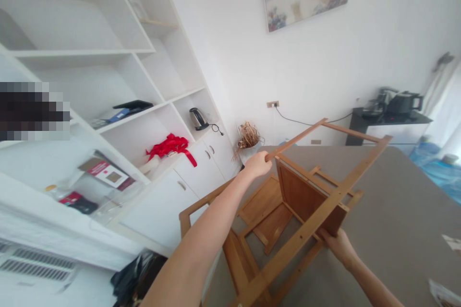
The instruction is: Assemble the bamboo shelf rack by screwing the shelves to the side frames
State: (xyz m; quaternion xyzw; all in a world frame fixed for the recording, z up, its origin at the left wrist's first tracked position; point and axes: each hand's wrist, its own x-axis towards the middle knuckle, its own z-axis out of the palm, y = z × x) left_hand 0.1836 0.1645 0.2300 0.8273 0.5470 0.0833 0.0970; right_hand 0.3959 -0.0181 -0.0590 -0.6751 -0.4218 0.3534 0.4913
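Note:
My left hand (258, 164) is closed around the near bar of a light-brown wooden frame (345, 191), which slants up over the table. Lower on the right, my right hand (340, 244) grips the bottom corner of a wooden panel (298, 184) standing on edge beneath that frame; some of its fingers are hidden behind the wood. More wooden parts lie below: a flat panel piece (264, 199) and a framed section (237, 254) by my left forearm. Whether the frame and the upright panel are joined is hard to tell.
The grey table (385, 240) carries the wooden parts. White shelving (151, 120) on the left holds a kettle (199, 119), red ribbon (169, 146) and a cola bottle (79, 202). Water jugs (442, 172) and a black-topped cabinet (389, 120) stand at right. A black bag (135, 273) sits below.

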